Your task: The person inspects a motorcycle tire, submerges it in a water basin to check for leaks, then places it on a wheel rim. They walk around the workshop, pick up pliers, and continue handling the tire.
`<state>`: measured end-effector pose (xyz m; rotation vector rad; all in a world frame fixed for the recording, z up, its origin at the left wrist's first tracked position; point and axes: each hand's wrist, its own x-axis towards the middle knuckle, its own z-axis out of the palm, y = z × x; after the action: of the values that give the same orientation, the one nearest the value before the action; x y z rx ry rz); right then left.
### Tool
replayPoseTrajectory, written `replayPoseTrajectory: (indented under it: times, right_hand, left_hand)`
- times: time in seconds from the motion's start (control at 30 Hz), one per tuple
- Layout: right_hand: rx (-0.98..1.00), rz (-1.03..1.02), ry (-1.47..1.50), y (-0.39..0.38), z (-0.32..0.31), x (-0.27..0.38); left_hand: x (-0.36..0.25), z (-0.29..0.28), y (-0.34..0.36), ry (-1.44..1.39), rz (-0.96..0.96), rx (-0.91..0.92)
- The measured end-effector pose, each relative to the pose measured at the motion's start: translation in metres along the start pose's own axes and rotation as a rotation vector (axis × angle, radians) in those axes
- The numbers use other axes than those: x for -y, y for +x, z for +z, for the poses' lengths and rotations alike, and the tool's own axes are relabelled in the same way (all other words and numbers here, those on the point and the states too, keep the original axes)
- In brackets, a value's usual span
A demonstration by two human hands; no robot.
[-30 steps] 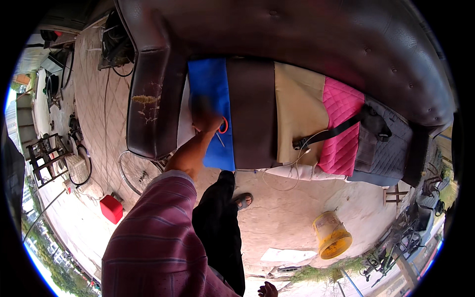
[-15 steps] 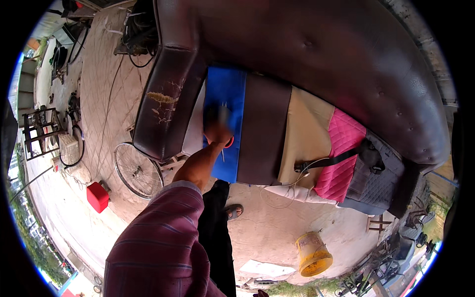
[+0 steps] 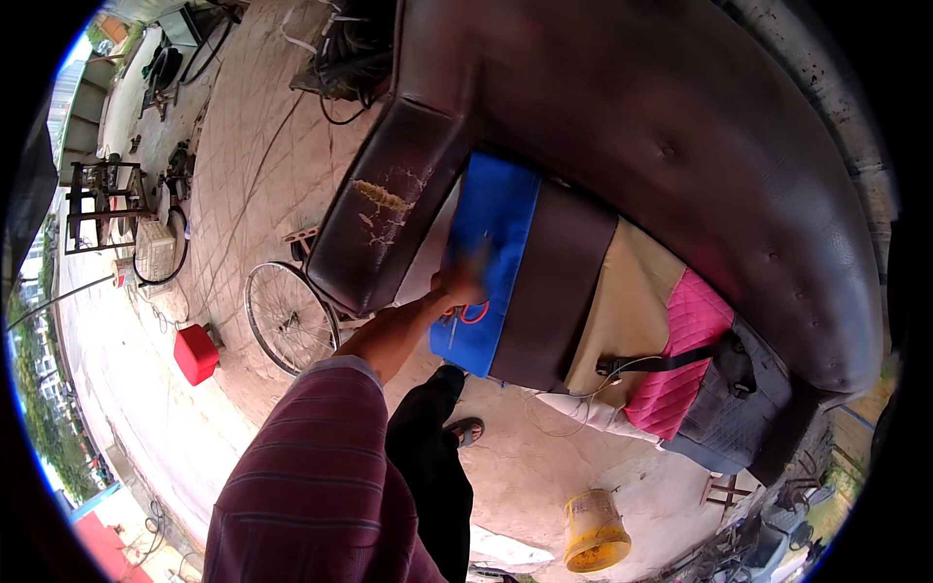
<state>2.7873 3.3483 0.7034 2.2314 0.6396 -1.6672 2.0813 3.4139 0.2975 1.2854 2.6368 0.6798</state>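
Blue cloth (image 3: 510, 209): plain, approx. rect., on brn sofa (image 3: 671, 87).

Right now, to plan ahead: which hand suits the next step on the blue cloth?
Probably the left hand: it's over the blue cloth, near red-handled scissors; the right hand isn't visible.

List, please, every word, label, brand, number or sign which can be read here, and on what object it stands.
None: no readable text on the blue fabric, pink quilted fabric, red box or yellow bucket.
Around the left hand: too blurred to tell.
Small things near the picture's rim: too small to read.
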Motion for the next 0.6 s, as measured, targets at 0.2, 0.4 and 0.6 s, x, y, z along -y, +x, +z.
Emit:
replayPoseTrajectory:
  times: [0.2,0.4,0.6]
  right_hand:
    - [0.265,-0.583,-0.339,0.015,0.010,0.000]
    - [0.195,-0.226,-0.101,0.032,-0.012,0.083]
    - [0.284,-0.418,-0.398,0.118,-0.072,0.124]
  left_hand:
    - [-0.094,-0.132,0.006,-0.649,-0.496,0.581]
    - [-0.130,-0.186,-0.114,-2.194,-0.947,0.388]
    - [-0.204,-0.280,-0.224,-2.523,-0.483,0.060]
